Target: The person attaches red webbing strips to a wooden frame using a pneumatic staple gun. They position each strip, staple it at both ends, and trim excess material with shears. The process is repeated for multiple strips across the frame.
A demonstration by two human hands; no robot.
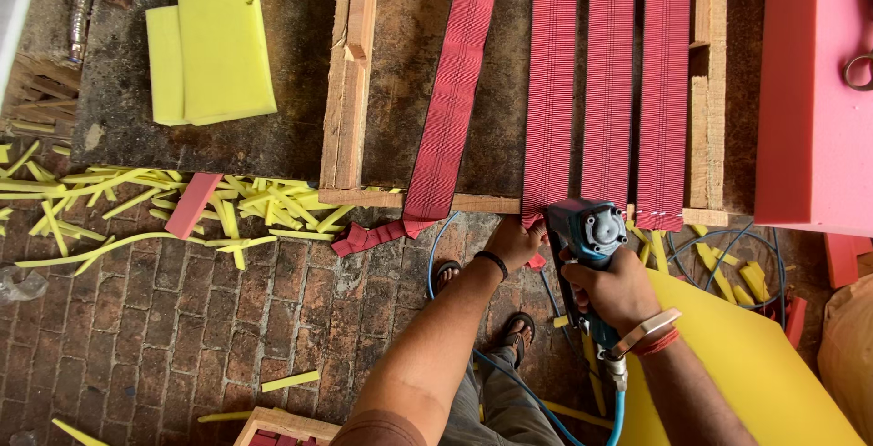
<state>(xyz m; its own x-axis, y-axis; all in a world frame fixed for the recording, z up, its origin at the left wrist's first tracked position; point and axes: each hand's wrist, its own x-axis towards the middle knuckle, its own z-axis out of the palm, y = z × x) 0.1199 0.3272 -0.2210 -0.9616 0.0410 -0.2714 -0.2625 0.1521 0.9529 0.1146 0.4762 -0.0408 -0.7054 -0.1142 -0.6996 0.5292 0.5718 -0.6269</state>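
Red webbing strap (552,82) ran long, straight away from us across the wooden frame (427,200). Our left hand (515,241) pinched its near end at the frame's front rail. Our right hand (620,290), just beside, gripped the blue staple gun (587,228) tight.

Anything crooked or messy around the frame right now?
Yes. The leftmost red strap runs diagonally across the wooden frame, unlike the three straight ones, its loose end crumpled below the rail. Yellow foam offcuts litter the brick floor.
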